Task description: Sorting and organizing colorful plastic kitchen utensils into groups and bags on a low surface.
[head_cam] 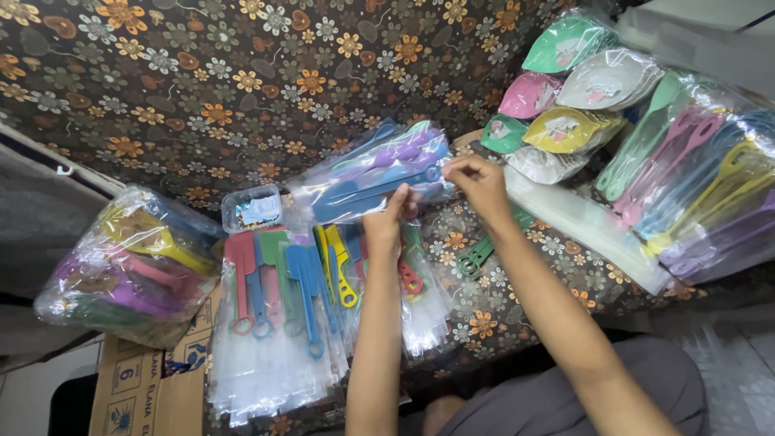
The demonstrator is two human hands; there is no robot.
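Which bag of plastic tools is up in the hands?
The clear packet with blue and purple tools, pinched between the left hand and right hand. The other bags lie on the flowery cloth.

Single view, head-worn camera, looking steeply down and forward over the forearms. Close range: hands (436, 202) sit just above frame centre. Floral-covered surface (202, 89) fills 9 to 1 o'clock; cardboard box (145, 387) at 7 o'clock.
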